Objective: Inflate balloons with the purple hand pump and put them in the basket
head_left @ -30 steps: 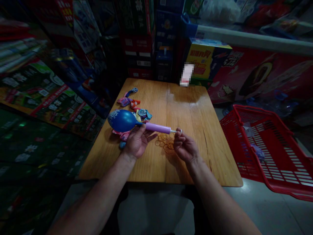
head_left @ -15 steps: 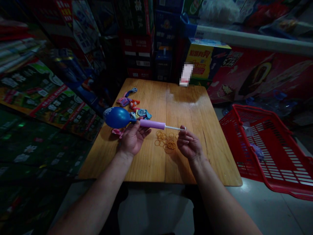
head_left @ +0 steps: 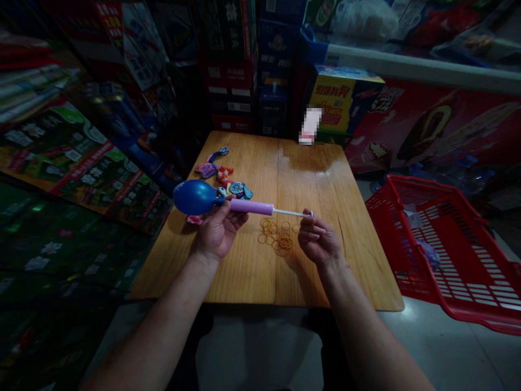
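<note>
A blue balloon (head_left: 194, 197), partly inflated, sits on the left end of a purple balloon pump (head_left: 252, 207). My left hand (head_left: 215, 231) pinches the balloon's neck against the pump's nozzle. At the other end, the fingers of my right hand (head_left: 319, 239) are closed on the handle of the white pump rod (head_left: 291, 213), which is drawn well out of the barrel. Below the pump, several rubber bands (head_left: 280, 239) lie loose on the wooden table (head_left: 244, 271). Crumpled, uninflated balloons (head_left: 238, 189) in mixed colours lie beyond my left hand.
To the right of the table stands a red plastic basket (head_left: 443, 282) with a few things inside. Green cartons (head_left: 52, 233) are stacked at the left. More boxes (head_left: 230, 76) and a yellow and blue carton (head_left: 334, 98) stand behind the table.
My right hand has moved slightly right, drawing the pump rod a little further out. My left hand and the pump barrel have shifted a bit left.
</note>
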The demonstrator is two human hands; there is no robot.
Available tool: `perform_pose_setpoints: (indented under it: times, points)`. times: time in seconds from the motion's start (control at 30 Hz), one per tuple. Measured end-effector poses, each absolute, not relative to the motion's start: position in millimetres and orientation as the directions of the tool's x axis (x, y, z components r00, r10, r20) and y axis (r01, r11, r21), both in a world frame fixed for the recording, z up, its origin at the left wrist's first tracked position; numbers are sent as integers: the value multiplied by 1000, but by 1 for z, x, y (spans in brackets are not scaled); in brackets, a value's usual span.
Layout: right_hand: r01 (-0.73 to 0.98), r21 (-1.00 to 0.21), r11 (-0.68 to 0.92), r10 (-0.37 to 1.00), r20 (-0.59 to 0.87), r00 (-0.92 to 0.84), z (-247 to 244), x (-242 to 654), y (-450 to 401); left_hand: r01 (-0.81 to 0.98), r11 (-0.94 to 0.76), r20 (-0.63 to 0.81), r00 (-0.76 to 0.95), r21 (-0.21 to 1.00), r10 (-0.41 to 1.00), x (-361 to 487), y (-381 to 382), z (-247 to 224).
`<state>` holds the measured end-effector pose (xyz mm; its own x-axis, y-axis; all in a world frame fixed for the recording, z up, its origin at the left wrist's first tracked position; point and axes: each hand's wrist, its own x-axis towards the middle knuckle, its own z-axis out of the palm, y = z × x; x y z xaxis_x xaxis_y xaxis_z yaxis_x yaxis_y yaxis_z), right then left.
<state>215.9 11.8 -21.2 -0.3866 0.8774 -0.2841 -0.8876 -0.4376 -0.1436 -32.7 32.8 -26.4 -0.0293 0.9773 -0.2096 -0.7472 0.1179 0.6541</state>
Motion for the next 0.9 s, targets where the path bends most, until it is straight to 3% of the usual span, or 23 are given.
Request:
perform_pose_setpoints:
  times: [0.23, 0.57, 0.9]
  points:
    - [-855, -121, -505, 837, -311, -451, -37, 185, 3, -710, 207, -247, 48, 673, 968, -14, 22, -34]
    - [-872, -181, -454, 866, -319, -385, -21, 217, 12, -714, 121, -208, -35, 689, 978, -32, 32, -26]
    - [-848, -142, -511, 827, -353, -438, -26, 190, 5, -710, 215, -250, 57, 670, 967, -18, 23, -32]
